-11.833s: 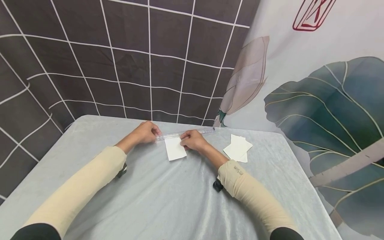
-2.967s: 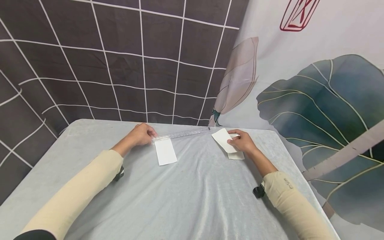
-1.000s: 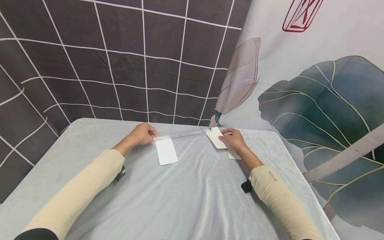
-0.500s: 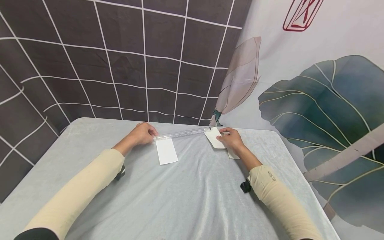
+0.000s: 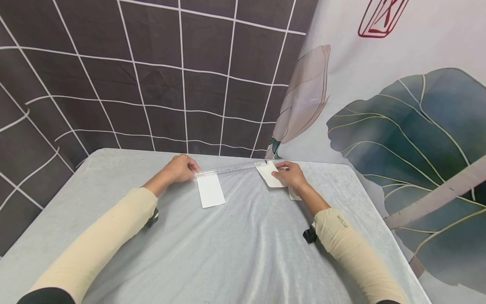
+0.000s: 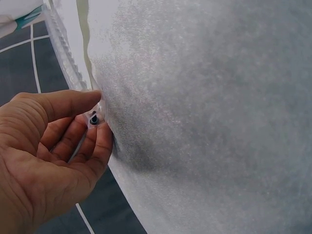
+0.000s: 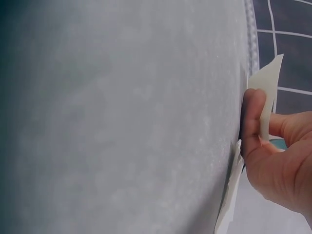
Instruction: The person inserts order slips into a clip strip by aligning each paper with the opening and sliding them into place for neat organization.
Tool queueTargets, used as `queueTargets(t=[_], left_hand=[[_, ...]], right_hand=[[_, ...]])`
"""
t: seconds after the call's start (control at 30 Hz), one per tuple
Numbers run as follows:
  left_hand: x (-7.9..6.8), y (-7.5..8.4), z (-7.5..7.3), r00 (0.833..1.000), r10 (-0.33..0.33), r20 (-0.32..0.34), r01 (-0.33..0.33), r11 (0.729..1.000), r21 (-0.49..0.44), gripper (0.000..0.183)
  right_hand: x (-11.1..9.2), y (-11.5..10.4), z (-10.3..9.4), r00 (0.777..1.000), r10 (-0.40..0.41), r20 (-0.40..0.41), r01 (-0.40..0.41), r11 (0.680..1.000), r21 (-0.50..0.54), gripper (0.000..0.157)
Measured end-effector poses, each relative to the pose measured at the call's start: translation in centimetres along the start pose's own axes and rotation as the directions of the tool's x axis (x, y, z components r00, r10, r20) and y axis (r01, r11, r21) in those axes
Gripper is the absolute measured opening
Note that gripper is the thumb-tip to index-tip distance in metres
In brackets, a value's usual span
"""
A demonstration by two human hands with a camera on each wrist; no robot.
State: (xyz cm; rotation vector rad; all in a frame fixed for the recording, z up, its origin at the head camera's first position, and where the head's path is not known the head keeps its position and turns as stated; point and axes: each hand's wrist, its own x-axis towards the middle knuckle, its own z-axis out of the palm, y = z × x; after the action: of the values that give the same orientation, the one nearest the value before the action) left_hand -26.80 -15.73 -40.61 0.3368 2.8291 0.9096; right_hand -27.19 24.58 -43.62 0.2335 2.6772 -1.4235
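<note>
My left hand [image 5: 181,169] pinches the left end of a long clear plastic strip [image 5: 235,168] near the table's far edge. In the left wrist view, a small dark piece [image 6: 94,118] shows at that end, between thumb and fingers. A white paper sheet [image 5: 211,192] lies at the strip's left part, its top edge along the strip. Between thumb and fingers, my right hand [image 5: 291,175] holds another small white paper sheet [image 5: 268,175] by the strip's right end. The right wrist view has this sheet [image 7: 268,83] standing tilted, gripped near its lower part.
More white paper [image 5: 294,194] lies on the table beneath the right hand, mostly hidden by it. A pale grey cloth [image 5: 212,253] with soft folds covers the table. Behind stand a dark gridded curtain [image 5: 152,84] and a leaf-printed white one [image 5: 353,76].
The right hand left the sheet at the strip's left part, took a sheet from the pile on the right and moved it left to the strip's right end. The left hand stays at the strip.
</note>
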Motion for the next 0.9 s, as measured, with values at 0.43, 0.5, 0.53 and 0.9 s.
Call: queueTargets(t=[0.43,0.5,0.53,0.9], left_hand=[[-0.02,0.05,-0.13,1.000,-0.007,0.008,0.008,1.000,-0.020,0.043],[0.33,-0.53,-0.01,1.000,0.013,0.002,-0.013,1.000,-0.024,0.041],[0.34,-0.54,-0.06,1.000,0.017,0.002,-0.017,1.000,-0.024,0.041],[0.10,0.09,0.03,1.000,-0.010,0.011,0.010,1.000,-0.006,0.045]], right_hand=[[0.02,-0.49,0.48,1.000,0.015,0.013,-0.015,1.000,-0.027,0.045],[0.02,-0.57,0.52,1.000,0.014,0.016,-0.013,0.999,-0.035,0.045],[0.00,-0.61,0.53,1.000,0.013,0.018,-0.013,0.999,-0.041,0.045],[-0.11,-1.03,0.68,0.998,-0.016,0.057,0.019,0.999,-0.046,0.044]])
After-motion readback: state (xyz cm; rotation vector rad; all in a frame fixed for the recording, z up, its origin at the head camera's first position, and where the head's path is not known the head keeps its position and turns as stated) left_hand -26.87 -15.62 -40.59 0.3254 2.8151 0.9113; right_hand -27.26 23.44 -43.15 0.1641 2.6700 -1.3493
